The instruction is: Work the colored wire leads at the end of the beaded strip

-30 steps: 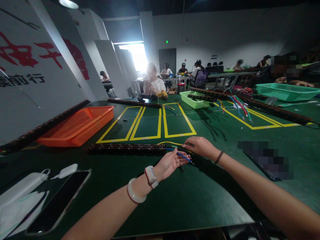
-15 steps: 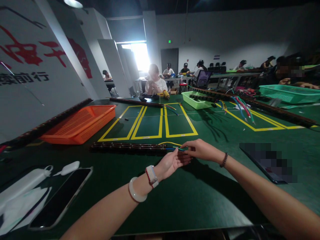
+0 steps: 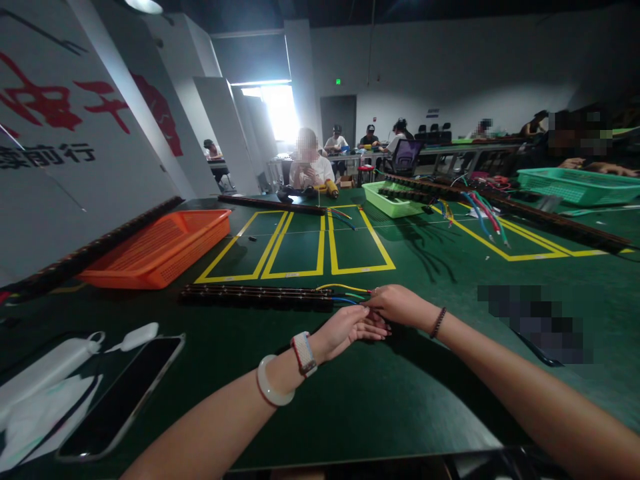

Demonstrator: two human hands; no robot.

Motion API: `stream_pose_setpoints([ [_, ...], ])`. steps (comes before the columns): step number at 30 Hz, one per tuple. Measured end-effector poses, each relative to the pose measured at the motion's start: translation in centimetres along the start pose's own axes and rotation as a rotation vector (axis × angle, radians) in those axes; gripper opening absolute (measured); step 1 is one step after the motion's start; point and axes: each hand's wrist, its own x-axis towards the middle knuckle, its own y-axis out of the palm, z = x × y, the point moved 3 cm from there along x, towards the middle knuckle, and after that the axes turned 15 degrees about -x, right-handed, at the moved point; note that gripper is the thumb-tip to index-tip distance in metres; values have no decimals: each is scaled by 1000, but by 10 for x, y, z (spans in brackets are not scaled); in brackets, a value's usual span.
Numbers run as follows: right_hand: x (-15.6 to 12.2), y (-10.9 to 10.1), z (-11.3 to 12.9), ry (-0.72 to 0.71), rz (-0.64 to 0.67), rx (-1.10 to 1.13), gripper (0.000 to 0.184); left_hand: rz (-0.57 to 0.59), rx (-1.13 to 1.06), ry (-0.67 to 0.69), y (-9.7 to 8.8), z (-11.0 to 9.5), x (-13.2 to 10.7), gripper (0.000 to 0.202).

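A long black strip [image 3: 260,297] with a ribbed top lies across the table in front of me. A yellow wire [image 3: 345,287], a green wire [image 3: 355,296] and a blue wire [image 3: 344,301] come out of its right end. My left hand [image 3: 350,328] is palm up, its thumb bent in at the blue wire's end and its other fingers stretched to the right. Closed from above, my right hand [image 3: 403,308] has its fingertips pinched where the wires end, against my left fingers. The wire tips are mostly hidden by the fingers.
An orange basket [image 3: 155,257] stands at the left, beside another black strip [image 3: 95,247]. A phone [image 3: 125,400] lies nearer, at the left. Beyond the yellow tape outlines are a light green basket [image 3: 395,203] and more wired strips. A teal basket [image 3: 580,190] is at the right.
My right hand has lowered and closed more around the wire ends. My left hand has shifted slightly down and right. The wires are spread further apart, and the strip stays put.
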Motion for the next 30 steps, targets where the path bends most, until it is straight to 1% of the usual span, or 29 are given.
stream_pose_setpoints([
  [3, 0, 1, -1, 7, -43, 51, 24, -12, -6, -1, 2, -1, -1, 26],
  [5, 0, 1, -5, 42, -111, 144, 22, -16, -1, -6, 3, -2, -2, 27],
  [9, -1, 4, -19, 222, -305, 350, 21, -11, -3, -9, 2, -1, -2, 29],
  [11, 0, 11, -25, 309, -333, 408, 23, -10, -1, -6, 1, -1, -1, 30],
  [13, 2, 21, -28, 351, -313, 465, 29, -12, 5, -4, 1, -1, -1, 30],
  [17, 10, 36, -23, 319, -233, 505, 34, -14, 24, -8, 4, -2, -3, 30],
  [20, 13, 38, -20, 295, -195, 459, 35, -18, 33, -13, 5, -3, -3, 30],
  [24, 14, 35, -17, 280, -165, 414, 36, -3, 23, -19, 4, -2, -2, 29],
  [26, 15, 34, -16, 274, -141, 390, 32, 8, 23, -15, 3, -2, -2, 30],
  [30, 18, 33, -13, 286, -129, 426, 17, 2, 16, -17, 3, -2, -1, 30],
])
